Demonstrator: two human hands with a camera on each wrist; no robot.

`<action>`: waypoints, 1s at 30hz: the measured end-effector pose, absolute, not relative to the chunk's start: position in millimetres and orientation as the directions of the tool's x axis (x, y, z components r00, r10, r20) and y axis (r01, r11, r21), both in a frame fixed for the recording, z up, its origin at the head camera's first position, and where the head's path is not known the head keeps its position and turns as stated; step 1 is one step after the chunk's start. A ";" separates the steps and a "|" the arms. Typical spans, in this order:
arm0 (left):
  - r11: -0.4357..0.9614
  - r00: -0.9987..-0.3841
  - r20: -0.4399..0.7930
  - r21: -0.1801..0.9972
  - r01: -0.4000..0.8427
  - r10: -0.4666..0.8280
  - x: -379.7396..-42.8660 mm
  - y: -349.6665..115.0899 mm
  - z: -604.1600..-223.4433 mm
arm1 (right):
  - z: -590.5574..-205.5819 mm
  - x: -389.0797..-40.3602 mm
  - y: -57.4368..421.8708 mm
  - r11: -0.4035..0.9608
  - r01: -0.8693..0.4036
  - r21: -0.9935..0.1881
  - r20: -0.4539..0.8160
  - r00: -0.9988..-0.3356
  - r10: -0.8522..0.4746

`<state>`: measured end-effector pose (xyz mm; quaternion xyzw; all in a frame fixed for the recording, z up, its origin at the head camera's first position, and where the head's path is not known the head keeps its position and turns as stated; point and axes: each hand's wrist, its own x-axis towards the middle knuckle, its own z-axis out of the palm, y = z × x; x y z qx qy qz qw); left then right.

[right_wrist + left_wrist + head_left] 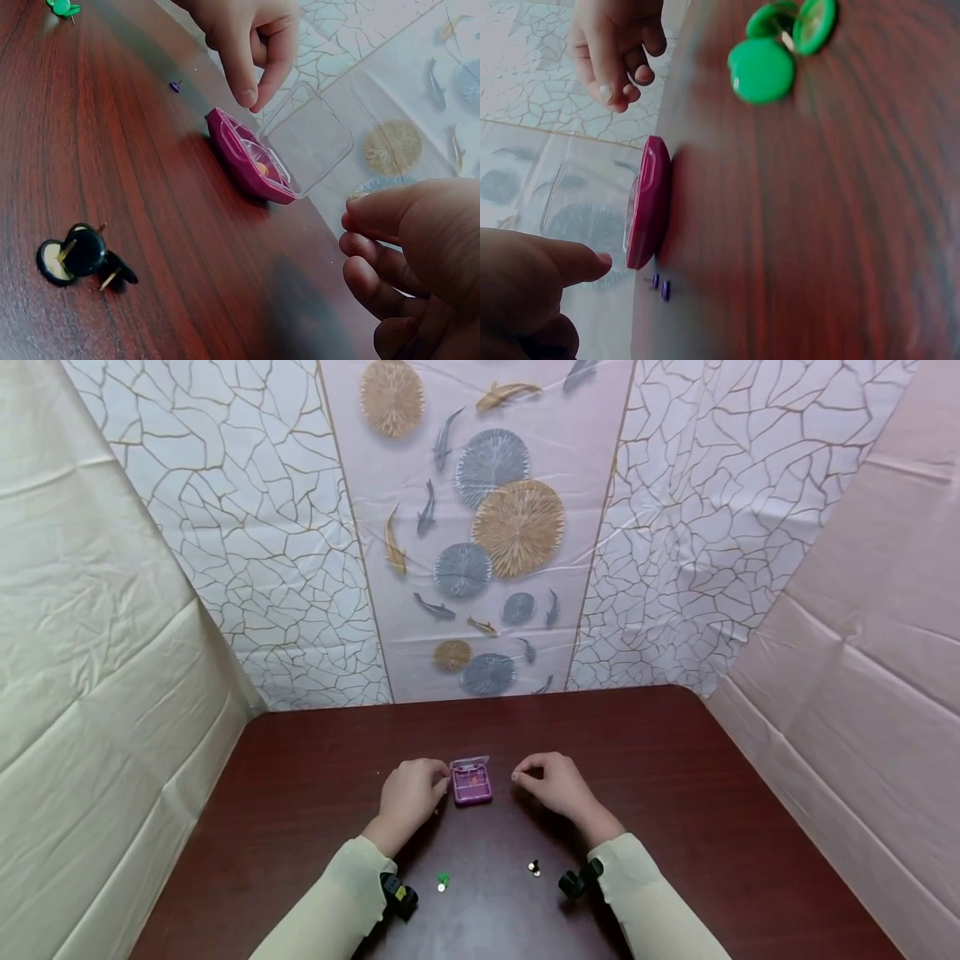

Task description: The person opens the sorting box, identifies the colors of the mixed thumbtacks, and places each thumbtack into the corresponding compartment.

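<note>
A small magenta case [472, 795] with compartments lies on the table, its clear lid [309, 139] raised at the back. Inside it shows a small orange piece [262, 169]. At the case's left side is my left hand [408, 795], its fingertips close to the rim; whether they touch it I cannot tell. No object shows in those fingers. To the right of the case, apart from it, my right hand [558, 787] hovers with fingers loosely bent and nothing visible in them. Purple thumbtacks [665, 291] lie by the case, on the left hand's side.
Green thumbtacks [762, 71] lie nearer the front, left of centre. A cluster of black thumbtacks [84, 251] with brass-coloured pins lies right of centre. The dark red-brown wooden table [315, 760] ends at a patterned cloth backdrop [487, 527].
</note>
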<state>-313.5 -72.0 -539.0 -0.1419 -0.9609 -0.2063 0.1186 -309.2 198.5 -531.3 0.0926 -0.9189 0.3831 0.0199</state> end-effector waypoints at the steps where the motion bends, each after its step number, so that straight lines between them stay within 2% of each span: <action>1: 0.876 -0.934 0.282 0.365 0.316 0.220 -313.5 -72.9 -538.4 | -531.4 -309.2 198.8 0.690 -0.187 -0.700 0.109 -0.982 -0.155; 14: 0.892 -0.955 0.160 0.346 0.291 0.249 -311.9 -78.7 -542.0 | -536.4 -309.6 199.4 0.687 -0.198 -0.699 0.115 -0.979 -0.166; 30: 0.890 -0.954 0.167 0.350 0.293 0.249 -312.9 -78.0 -543.8 | -540.1 -310.2 200.7 0.701 -0.195 -0.686 0.118 -0.980 -0.158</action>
